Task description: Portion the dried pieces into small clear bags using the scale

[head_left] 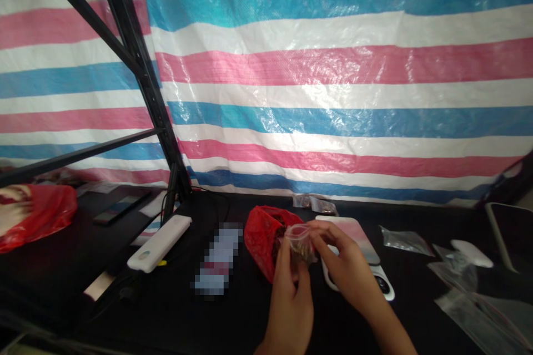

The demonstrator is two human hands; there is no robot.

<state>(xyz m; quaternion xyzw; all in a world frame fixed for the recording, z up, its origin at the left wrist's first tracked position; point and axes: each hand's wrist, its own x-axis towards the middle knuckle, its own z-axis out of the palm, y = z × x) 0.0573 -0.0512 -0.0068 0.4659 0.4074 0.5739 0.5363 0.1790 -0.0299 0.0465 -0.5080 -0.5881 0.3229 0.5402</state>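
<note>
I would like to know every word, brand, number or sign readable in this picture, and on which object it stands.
No text is readable.
White oblong plastic device: round greyish mark, too blurred.
Bluish pixelated rectangle: contents obscured.
White flat device with shiny square plate: nothing legible.
Small clear plastic zip bag, held: no legible print.

We see zip-lock bag (300,237), clear shiny plastic; red carrier bag (259,238), glossy crinkled plastic; kitchen scale (366,244), reflective plate; tabletop (237,316), matt; striped tarp (333,66), glossy plastic.
</note>
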